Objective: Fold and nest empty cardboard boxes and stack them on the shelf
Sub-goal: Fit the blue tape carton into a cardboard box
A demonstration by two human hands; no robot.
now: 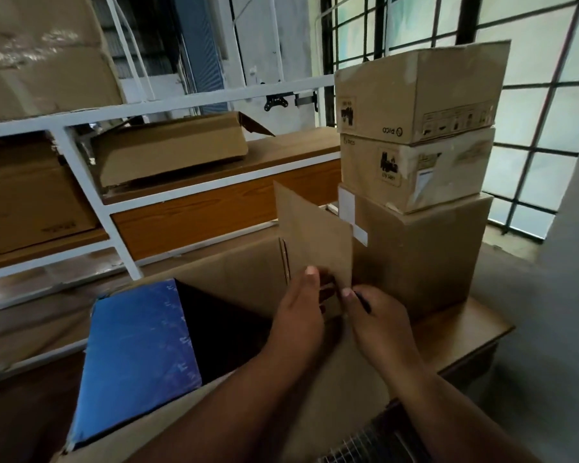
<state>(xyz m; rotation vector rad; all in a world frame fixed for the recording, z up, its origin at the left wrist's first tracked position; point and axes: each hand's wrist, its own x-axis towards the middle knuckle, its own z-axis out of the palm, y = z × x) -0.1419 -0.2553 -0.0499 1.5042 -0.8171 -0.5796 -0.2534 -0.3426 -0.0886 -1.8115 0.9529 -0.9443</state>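
Note:
A large open cardboard box (234, 272) sits in front of me, with a blue box (137, 355) nested in its left side. Its right flap (315, 228) stands upright. My left hand (301, 315) and my right hand (378, 325) meet at the flap's lower edge, thumbs up against the cardboard, both pinching it. To the right, three closed cardboard boxes stand stacked: a big one (425, 255) below, a middle one (415, 168), and a top one (418, 91). The white-framed shelf (81, 168) lies behind.
A flattened, half-open box (171, 152) lies on the wooden shelf board. More boxes fill the shelf at the left (24, 195) and upper left (41, 55). The stack stands on a wooden table (462, 332). A barred window (532, 95) is at the right.

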